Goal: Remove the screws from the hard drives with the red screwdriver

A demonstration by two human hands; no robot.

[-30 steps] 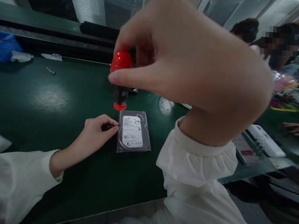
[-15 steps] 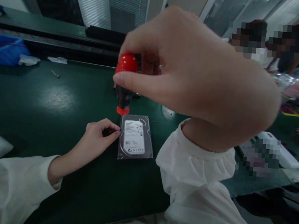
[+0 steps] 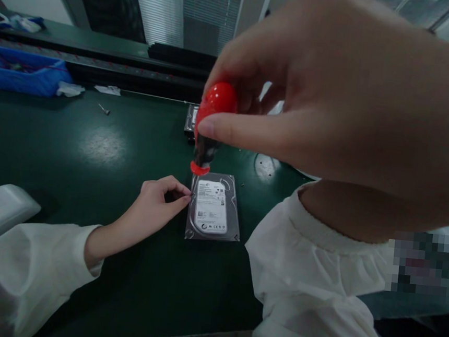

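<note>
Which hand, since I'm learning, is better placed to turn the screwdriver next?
Probably the right hand: it grips the screwdriver over the hard drive, while the left hand is by the drive's left edge.

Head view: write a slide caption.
Right hand holding a red and black screwdriver over a rectangular grey hard drive, left hand at its edge.

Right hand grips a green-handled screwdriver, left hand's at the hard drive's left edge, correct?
Not green: the head view shows the screwdriver has a red and black handle. The right hand grips it; the left hand is at the left edge of the hard drive.
</note>
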